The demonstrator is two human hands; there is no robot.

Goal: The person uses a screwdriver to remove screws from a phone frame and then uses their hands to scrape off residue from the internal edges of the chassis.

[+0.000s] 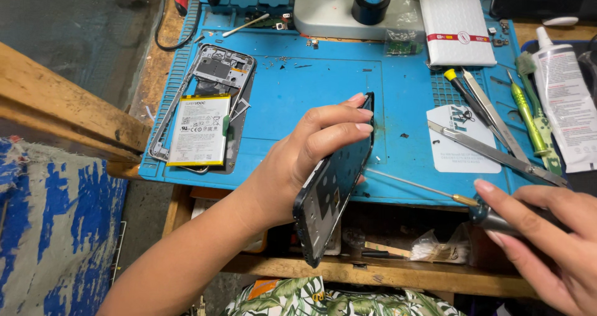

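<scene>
My left hand (308, 154) grips a black phone back cover (333, 195), held on edge and tilted over the front edge of the blue work mat (323, 86). My right hand (547, 241) holds a thin screwdriver (429, 188) by its dark handle, at the lower right. Its long metal shaft points left, with the tip close to the cover's right side. An opened phone frame (208, 105) with a white battery (199, 129) and exposed board lies flat on the mat's left side.
Tweezers (491, 151), a white card (460, 139) and two screwdrivers (528, 114) lie on the mat's right part. A white glue tube (566, 98) sits at the far right, a white box (454, 21) and a microscope base (348, 11) at the back. A wooden shelf edge (373, 272) runs below.
</scene>
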